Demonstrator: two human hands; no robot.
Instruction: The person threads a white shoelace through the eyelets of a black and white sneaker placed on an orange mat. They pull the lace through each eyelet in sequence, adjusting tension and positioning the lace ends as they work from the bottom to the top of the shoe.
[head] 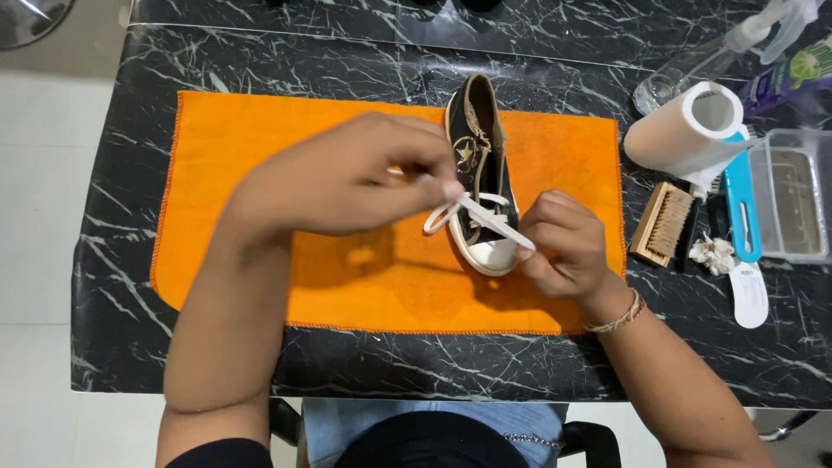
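A person seated at a black marble-patterned bench (121,260) works a white shoelace (485,218) at the toe end of a small black-and-white sneaker (482,165), which lies on an orange cloth (234,173); the left hand (347,178) pinches one end of the lace in a narrow grip above and to the left of the shoe, while the right hand (563,243) is closed on the other end just to the right of the toe cap; the lace runs taut between the two, crossing the lowest eyelets; the step in hand appears to be lacing or unlacing at the front of the shoe, and the next move would likely call for an even pull through the eyelets without twisting the flat lace. To the right of the right hand lie a wooden brush (663,223), a crumpled white wad (712,254), a lint roller with a blue handle (702,139) and a clear plastic box (793,204); beyond these, a clear spray bottle (711,56) and a green-and-purple packet (793,74) sit at the bench's far corner.
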